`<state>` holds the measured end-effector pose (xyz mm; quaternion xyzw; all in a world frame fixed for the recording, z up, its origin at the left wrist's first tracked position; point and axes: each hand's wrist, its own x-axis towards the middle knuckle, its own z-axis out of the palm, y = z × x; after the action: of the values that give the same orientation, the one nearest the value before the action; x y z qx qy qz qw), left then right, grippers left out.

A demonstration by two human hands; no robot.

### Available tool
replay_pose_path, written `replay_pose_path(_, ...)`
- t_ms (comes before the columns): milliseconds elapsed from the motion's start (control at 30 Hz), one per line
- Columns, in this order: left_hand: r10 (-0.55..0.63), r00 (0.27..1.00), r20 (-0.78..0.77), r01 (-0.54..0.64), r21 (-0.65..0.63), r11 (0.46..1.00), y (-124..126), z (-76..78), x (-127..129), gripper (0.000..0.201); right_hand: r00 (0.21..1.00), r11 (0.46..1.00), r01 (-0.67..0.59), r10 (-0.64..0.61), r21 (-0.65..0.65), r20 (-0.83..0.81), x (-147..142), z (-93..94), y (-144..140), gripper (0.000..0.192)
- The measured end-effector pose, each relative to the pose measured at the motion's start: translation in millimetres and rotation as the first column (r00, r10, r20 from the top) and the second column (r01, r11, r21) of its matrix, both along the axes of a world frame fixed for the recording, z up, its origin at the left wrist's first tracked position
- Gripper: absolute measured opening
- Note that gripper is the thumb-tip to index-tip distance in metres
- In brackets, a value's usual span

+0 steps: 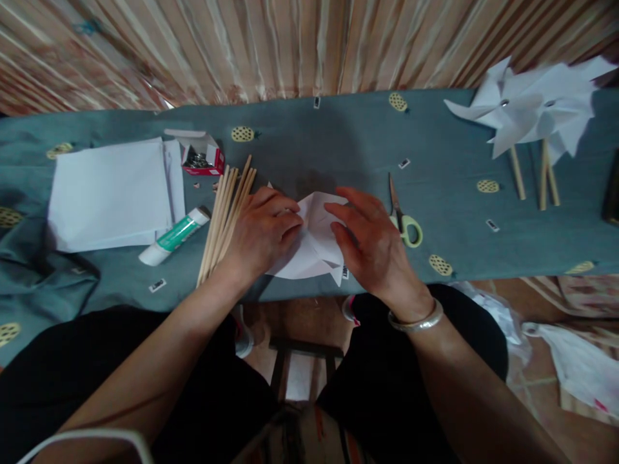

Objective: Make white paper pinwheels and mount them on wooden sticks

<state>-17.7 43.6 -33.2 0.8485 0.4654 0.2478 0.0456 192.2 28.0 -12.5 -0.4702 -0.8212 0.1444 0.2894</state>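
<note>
A folded sheet of white paper [319, 241] lies at the table's front edge between my hands, its corners cut and partly raised. My left hand [265, 229] has its thumb and fingers drawn together on the paper's left side, covering that part of it. Over the right side hovers my right hand [370, 235], its fingers bent but apart, with nothing visible between them. Scissors [409, 229] with pale green handles rest just right of that hand. Thin wooden sticks [225, 216] lie in a bunch beside my left hand, which hides some of their length.
On the left are stacked white sheets [109, 193], a glue stick [176, 235] and an open red-and-white box [203, 154] of small metal pieces. Several white paper pinwheels [512, 109] on sticks lie at the back right. A patterned green cloth [358, 151] covers the table.
</note>
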Motion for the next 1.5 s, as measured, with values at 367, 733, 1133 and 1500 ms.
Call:
replay_pose_path(367,0.045,0.999,-0.02,-0.047,-0.162,0.986,-1.8,8.3,6.4,0.018,0.978,0.994,-0.092,0.102,-0.058,0.184,-13.1,-11.9,-4.1,0.037)
replay_pose_path(733,0.049,0.998,0.025,-0.044,-0.183,0.982,-5.5,9.7,6.5,0.019,0.979,0.991,-0.112,0.122,-0.072,0.161,-13.2,-13.9,-5.0,0.035)
replay_pose_path(1133,0.012,0.998,0.061,-0.002,-0.162,0.987,-4.8,6.8,1.4,0.017,0.995,0.997,0.003,0.005,-0.076,0.101,-5.3,-6.7,1.2,0.04)
replay_pose_path(1500,0.04,0.999,0.027,-0.033,-0.221,0.975,-4.8,11.2,1.8,0.021,0.989,0.994,-0.067,0.077,-0.085,0.123,-10.7,-11.8,-2.0,0.034)
